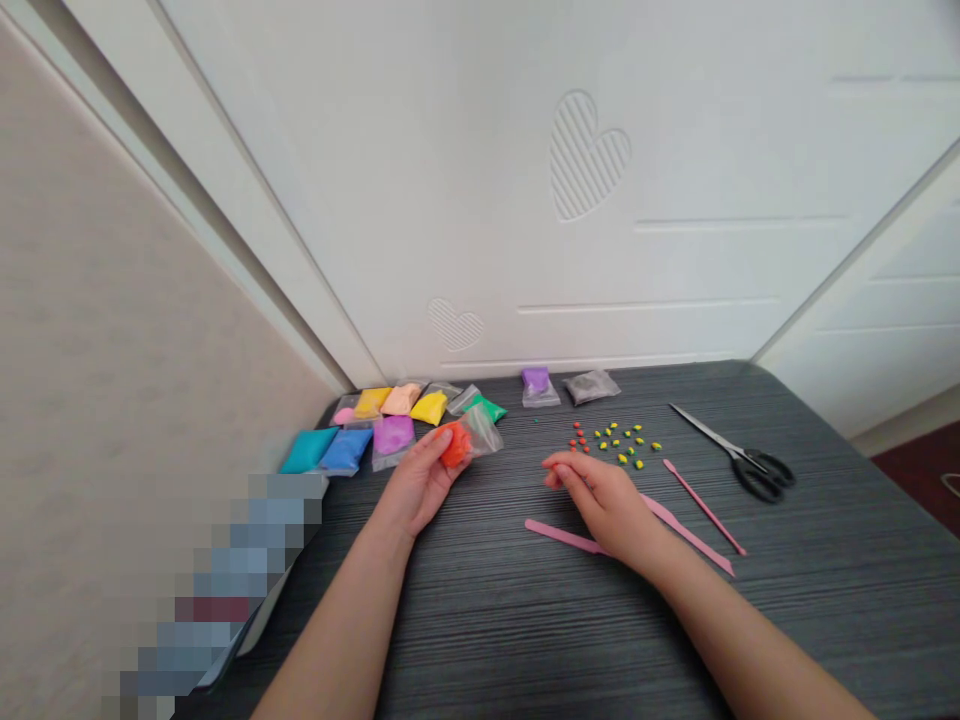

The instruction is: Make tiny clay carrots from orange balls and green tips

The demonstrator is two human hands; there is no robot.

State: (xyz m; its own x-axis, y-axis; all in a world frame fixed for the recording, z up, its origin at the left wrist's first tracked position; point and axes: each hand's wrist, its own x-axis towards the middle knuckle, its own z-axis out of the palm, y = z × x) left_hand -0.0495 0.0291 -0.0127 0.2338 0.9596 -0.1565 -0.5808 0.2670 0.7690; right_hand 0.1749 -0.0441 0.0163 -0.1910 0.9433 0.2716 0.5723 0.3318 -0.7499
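My left hand [425,482] is closed on a small clear bag of orange modelling clay [456,446], its transparent end sticking out to the right. My right hand [600,497] hovers over the table with thumb and fingers pinched together; whatever may be between the fingertips is too small to make out. Behind it lie several tiny orange-red clay bits [583,440] and several small yellow-and-green clay pieces [616,444]. A pink modelling tool [562,536] shows to the left beneath my right hand. Another pink tool [694,535] reaches out on its right side.
A thin pink stick tool [705,508] and black-handled scissors [757,470] lie at the right. Bags of coloured clay [394,434] line the back left, with a purple bag [537,383] and a grey bag [591,386] farther right. A white panel [480,200] rises behind the dark table [480,620].
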